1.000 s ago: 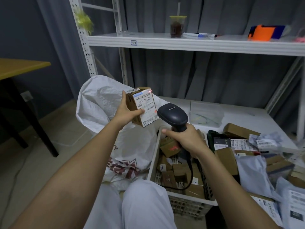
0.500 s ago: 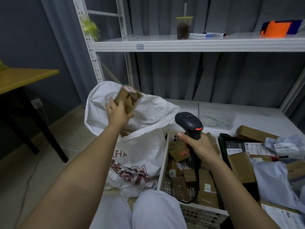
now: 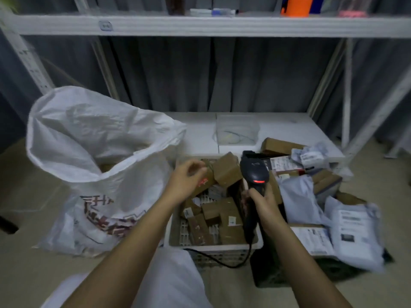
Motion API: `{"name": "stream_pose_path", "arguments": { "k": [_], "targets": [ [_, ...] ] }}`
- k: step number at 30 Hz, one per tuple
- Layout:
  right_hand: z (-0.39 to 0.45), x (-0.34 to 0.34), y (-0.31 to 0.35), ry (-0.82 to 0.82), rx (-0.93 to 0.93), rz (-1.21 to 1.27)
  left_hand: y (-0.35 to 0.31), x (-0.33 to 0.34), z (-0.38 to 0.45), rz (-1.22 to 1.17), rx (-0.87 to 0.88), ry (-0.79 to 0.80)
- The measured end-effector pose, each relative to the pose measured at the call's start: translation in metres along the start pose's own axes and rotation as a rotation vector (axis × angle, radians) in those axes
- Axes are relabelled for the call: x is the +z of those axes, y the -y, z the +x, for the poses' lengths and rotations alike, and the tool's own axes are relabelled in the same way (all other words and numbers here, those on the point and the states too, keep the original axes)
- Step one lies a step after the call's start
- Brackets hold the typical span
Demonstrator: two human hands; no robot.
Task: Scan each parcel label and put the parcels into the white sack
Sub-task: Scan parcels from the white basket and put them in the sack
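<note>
Small brown boxes [image 3: 226, 172] w/ white labels lie jumbled in the crate [image 3: 213, 245], right under and between both hands. They look light, stiff cardboard, easy to pinch by two opposite sides w/ label facing up. Left hand [image 3: 185, 182] hovers over the top boxes, fingers loosely bent, holding nothing. Right hand [image 3: 264, 204] is wrapped round the scanner [image 3: 254, 172] handle. White sack [image 3: 93, 156] stands open just left of left hand.
</note>
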State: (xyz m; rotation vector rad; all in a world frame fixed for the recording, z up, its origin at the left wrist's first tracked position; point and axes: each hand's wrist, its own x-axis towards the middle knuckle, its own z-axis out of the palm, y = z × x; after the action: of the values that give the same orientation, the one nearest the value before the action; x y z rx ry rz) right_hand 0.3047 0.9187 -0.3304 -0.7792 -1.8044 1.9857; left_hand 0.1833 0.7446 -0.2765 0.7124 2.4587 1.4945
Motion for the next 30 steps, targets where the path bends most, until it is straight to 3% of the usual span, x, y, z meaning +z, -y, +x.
{"name": "stream_pose_path", "arguments": {
  "k": [3,6,9,11,15,19,21,25,27,30],
  "targets": [
    [-0.007,-0.019,-0.017,-0.087,0.057,0.093,-0.012,0.067,-0.012,-0.118,-0.081,0.293],
    [-0.020,-0.040,-0.034,-0.071,0.094,0.147,-0.020,0.126,-0.028,-0.265,-0.228,0.548],
    [-0.027,-0.068,-0.051,0.075,0.131,0.113,-0.020,0.165,-0.045,-0.388,-0.358,0.511],
    [-0.027,-0.094,-0.066,0.156,0.096,-0.122,-0.011,0.179,-0.052,-0.360,-0.364,0.423],
    [-0.021,-0.153,-0.087,0.095,-0.078,-0.855,-0.002,0.184,-0.062,-0.310,-0.396,0.426],
    [0.001,-0.187,-0.098,0.429,-0.022,-1.589,-0.002,0.175,-0.063,-0.342,-0.419,0.389],
    [0.011,-0.186,-0.103,0.469,-0.108,-1.737,-0.004,0.169,-0.062,-0.336,-0.413,0.365],
    [0.017,-0.178,-0.088,0.407,-0.188,-1.596,-0.005,0.156,-0.061,-0.351,-0.405,0.314],
    [0.008,-0.171,-0.076,0.225,-0.242,-1.377,-0.006,0.153,-0.062,-0.392,-0.423,0.258],
    [-0.012,-0.151,-0.052,-0.110,-0.206,-0.862,-0.010,0.156,-0.062,-0.482,-0.402,0.197]
  ]
}}
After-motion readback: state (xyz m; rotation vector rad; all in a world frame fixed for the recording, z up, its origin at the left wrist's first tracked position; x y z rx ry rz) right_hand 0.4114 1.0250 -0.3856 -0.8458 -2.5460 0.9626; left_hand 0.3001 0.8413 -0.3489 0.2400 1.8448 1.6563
